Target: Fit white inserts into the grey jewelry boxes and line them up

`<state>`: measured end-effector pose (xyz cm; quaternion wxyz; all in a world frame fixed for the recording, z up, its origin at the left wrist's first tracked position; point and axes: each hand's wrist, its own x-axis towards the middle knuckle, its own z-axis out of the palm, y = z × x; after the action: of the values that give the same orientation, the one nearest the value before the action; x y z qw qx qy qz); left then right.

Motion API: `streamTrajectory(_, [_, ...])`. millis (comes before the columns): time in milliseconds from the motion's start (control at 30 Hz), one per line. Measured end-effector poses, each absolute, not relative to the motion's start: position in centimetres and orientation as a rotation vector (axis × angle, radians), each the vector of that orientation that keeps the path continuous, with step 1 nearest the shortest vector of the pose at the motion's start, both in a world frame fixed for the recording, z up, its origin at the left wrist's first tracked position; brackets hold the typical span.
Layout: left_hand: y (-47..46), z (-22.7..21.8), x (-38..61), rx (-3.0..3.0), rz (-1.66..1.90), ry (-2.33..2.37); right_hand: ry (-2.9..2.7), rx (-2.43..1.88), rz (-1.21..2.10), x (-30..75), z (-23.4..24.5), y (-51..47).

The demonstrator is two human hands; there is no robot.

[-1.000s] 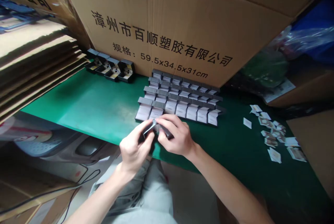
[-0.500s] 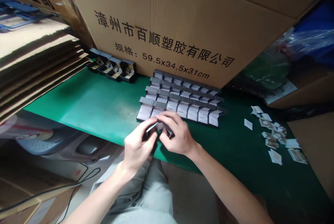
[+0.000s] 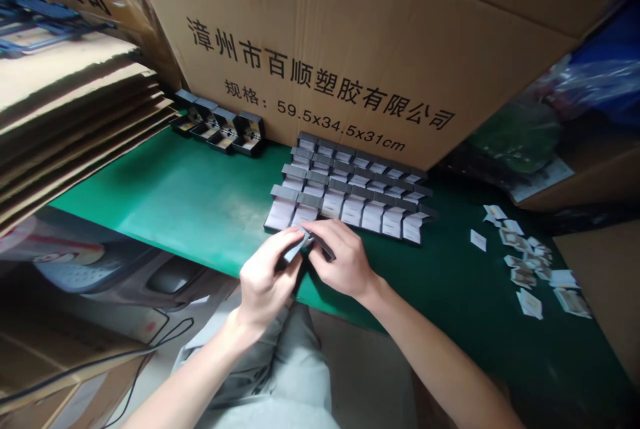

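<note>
Since the earlier view, our left hand [image 3: 265, 280] has moved in toward our right hand [image 3: 345, 261], turning the small dark box [image 3: 306, 246]. Our curled fingers [image 3: 280, 242] pinch it from both sides, above the green table [image 3: 190, 206], seemingly keeping it just clear of the rows of open boxes [image 3: 350, 192] so nothing gets knocked.

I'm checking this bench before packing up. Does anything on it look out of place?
The small printed cards on the right of the green mat stand out: they lie scattered at odd angles, some overlapping, unlike the tidy rows of open dark boxes. None of the boxes looks damaged from this view.
</note>
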<state>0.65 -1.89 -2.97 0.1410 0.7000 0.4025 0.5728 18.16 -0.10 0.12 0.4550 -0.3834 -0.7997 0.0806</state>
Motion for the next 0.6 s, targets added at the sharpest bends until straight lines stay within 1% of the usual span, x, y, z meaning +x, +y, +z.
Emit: streamTrajectory(600, [-1.98, -2.52, 0.61, 2.065, 1.634, 1.180, -1.995, -0.924, 0.215, 18.42, 0.39, 0.16])
